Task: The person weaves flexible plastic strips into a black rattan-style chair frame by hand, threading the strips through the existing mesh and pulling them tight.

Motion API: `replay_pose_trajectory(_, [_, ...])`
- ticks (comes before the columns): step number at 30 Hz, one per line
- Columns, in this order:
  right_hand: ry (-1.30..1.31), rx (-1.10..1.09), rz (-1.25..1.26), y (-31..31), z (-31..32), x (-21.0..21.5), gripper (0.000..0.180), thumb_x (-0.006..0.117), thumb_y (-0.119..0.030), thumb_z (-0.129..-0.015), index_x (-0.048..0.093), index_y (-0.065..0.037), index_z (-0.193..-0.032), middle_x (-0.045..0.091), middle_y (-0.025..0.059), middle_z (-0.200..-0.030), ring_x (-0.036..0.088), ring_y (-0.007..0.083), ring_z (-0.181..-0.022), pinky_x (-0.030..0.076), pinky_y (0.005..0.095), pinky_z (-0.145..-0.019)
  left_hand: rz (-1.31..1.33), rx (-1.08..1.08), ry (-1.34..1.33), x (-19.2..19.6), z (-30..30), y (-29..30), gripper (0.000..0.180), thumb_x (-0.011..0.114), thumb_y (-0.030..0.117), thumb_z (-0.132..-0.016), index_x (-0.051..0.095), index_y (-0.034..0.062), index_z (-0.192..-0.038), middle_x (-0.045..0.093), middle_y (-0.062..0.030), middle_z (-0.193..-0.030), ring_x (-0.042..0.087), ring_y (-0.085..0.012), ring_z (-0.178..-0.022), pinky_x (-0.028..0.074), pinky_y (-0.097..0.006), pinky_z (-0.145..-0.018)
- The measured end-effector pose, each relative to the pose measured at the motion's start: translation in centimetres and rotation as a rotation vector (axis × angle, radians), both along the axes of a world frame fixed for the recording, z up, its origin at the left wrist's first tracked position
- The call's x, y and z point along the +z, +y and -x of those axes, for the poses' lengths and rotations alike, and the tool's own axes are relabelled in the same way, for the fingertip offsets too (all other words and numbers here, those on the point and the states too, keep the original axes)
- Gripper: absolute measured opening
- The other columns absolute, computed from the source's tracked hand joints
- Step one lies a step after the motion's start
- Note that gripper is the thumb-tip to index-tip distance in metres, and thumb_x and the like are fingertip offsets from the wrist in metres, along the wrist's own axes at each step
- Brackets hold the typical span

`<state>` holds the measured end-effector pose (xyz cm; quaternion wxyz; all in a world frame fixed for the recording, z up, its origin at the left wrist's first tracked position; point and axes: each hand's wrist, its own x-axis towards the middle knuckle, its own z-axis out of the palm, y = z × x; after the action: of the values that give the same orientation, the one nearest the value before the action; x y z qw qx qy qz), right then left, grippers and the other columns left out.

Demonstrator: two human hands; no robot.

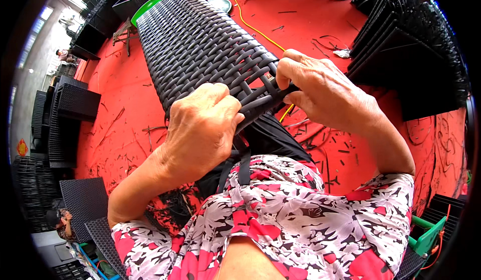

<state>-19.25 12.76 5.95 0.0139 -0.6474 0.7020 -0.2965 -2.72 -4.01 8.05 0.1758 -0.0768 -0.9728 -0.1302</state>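
A long dark grey panel of woven plastic rattan (200,39) stretches away from my lap, its near end between my hands. The weave is tight over most of it; gaps show between the strands near the closest right corner. My left hand (203,127) is closed at the near edge, thumb and fingers pressed together there; what lies under the fingers is partly hidden. At the near right corner my right hand (323,87) is closed, fingers bent over the edge and thumb below it. Dark strips run along the edge between both hands.
Cut strand scraps (345,152) litter the red floor covering (110,124). A yellow cord (255,28) runs behind the panel. Stacked black woven pieces (401,64) stand at the right, more woven panels (77,102) at the left. A green stool (145,9) touches the panel's far end.
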Motion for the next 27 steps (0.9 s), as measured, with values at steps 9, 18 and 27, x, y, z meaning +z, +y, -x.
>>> replay_pose_trajectory(9, [-0.631,-0.118,0.205,0.6,0.3,-1.1,0.022,0.062,0.002,-0.085,0.057,0.000,-0.107,0.051,0.0029,-0.073,0.051,0.0094,-0.060,0.041,0.0265,-0.053,-0.268,-0.119,-0.103,0.5,1.2,-0.1,0.012,0.071,0.000,-0.075,0.062,-0.0018,-0.083,0.058,-0.0120,-0.076,0.057,-0.0264,-0.066,0.044,-0.033,-0.059])
replay_pose_trajectory(18, [-1.143,-0.094,0.427,0.6,0.9,-2.8,0.016,0.066,-0.003,-0.087,0.065,-0.003,-0.103,0.056,-0.0040,-0.070,0.044,-0.0005,-0.056,0.034,0.0163,-0.047,-0.149,-0.046,-0.066,0.2,7.6,0.5,0.014,0.073,0.003,-0.073,0.063,-0.0022,-0.081,0.054,-0.0086,-0.076,0.054,-0.0221,-0.065,0.043,-0.032,-0.060])
replay_pose_trajectory(27, [-0.706,-0.410,0.685,1.3,-1.5,-3.1,0.012,0.069,-0.002,-0.084,0.066,0.001,-0.095,0.063,-0.0009,-0.074,0.050,0.0027,-0.059,0.040,0.0198,-0.050,-0.655,-0.013,-0.487,3.2,9.9,0.3,0.018,0.071,0.014,-0.083,0.064,0.0024,-0.071,0.060,0.0016,-0.060,0.051,-0.0021,-0.053,0.038,-0.019,-0.048])
